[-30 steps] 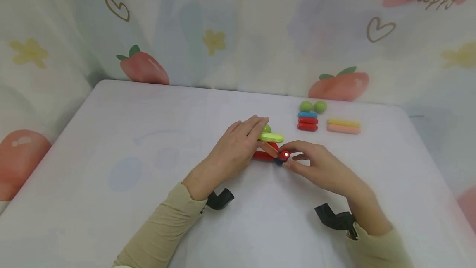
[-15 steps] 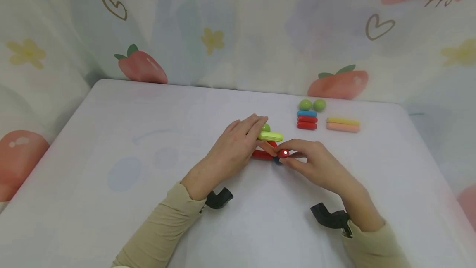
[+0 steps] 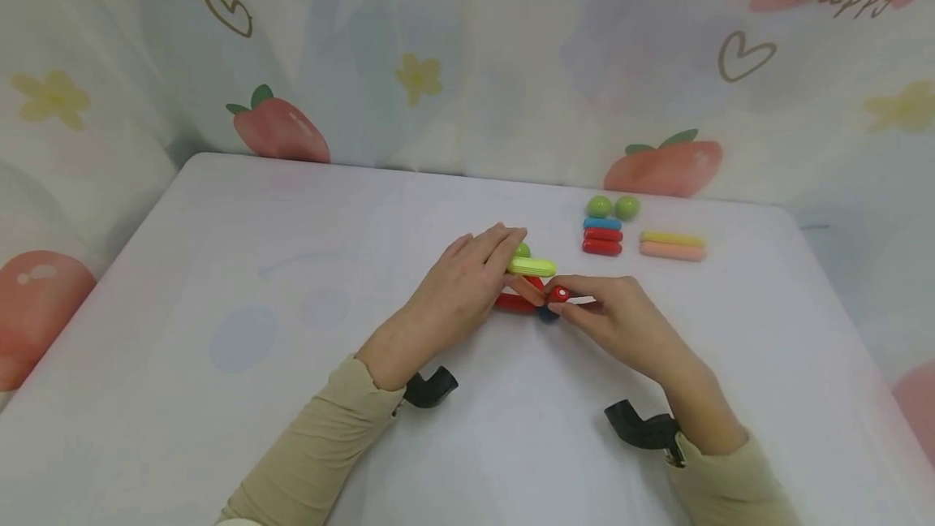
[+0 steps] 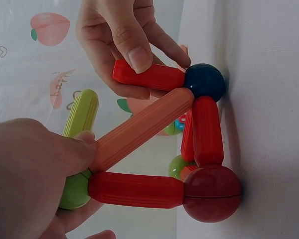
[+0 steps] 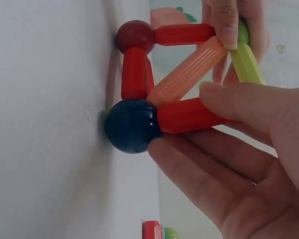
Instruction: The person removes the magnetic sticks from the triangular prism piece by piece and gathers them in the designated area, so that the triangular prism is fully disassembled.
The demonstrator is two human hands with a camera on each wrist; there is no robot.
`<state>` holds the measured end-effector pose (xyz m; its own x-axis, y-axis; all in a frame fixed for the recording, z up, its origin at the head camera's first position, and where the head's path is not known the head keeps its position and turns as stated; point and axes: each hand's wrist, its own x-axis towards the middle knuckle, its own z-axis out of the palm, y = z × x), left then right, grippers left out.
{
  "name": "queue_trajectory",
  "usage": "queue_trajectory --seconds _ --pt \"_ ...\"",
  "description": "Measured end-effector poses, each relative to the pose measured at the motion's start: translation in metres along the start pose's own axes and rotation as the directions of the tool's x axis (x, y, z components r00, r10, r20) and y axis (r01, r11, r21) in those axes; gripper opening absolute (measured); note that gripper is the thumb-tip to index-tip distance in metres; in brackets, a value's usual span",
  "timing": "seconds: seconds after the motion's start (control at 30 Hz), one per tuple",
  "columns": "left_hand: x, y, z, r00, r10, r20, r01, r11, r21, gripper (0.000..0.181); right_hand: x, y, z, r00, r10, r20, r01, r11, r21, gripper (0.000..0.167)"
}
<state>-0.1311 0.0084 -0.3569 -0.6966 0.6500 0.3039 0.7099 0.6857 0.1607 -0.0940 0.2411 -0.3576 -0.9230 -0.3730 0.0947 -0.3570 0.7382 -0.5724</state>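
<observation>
My right hand (image 3: 621, 319) pinches a short red magnetic rod (image 5: 189, 115) between thumb and fingers. That rod stands up from a dark blue ball (image 5: 132, 126) on the table, its lower end touching the ball. At an upper corner of the rod-and-ball frame, my left hand (image 3: 467, 282) grips a green ball (image 4: 75, 191), thumb over the joint. A yellow-green rod (image 3: 533, 267) runs out from this ball. A salmon rod (image 4: 142, 132) slants down to the blue ball. Another red rod (image 4: 135, 189) drops to a dark red ball (image 4: 212, 193). My left hand partly hides the frame.
Behind and to the right lie two green balls (image 3: 613, 208), a blue rod (image 3: 602, 224), two red rods (image 3: 602, 241), a yellow rod (image 3: 673, 239) and a peach rod (image 3: 673, 251). A patterned cloth (image 3: 511, 63) hangs behind the white table (image 3: 292, 226).
My right hand has shifted slightly left, and its fingers have drawn closer round the red rod. The rod's top end has moved up a little in view. My left hand stays in place.
</observation>
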Motion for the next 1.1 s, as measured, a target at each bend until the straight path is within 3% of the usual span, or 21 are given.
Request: queue_trajectory --seconds 0.37,0.93,1.1 --pt "0.000 0.001 -0.002 1.000 0.004 0.004 -0.004 1.000 -0.004 0.062 0.001 -0.004 0.004 0.995 0.000 -0.102 -0.003 1.000 -0.029 0.033" --pt "0.000 0.001 -0.001 1.000 0.006 -0.003 -0.006 1.000 0.000 0.061 0.003 -0.009 0.010 0.988 0.003 -0.152 -0.022 0.992 -0.120 0.035" --pt "-0.001 -0.001 0.000 1.000 0.011 -0.029 -0.011 1.000 -0.009 0.060 0.003 -0.011 0.013 0.985 0.026 -0.169 -0.047 0.991 -0.124 0.035"
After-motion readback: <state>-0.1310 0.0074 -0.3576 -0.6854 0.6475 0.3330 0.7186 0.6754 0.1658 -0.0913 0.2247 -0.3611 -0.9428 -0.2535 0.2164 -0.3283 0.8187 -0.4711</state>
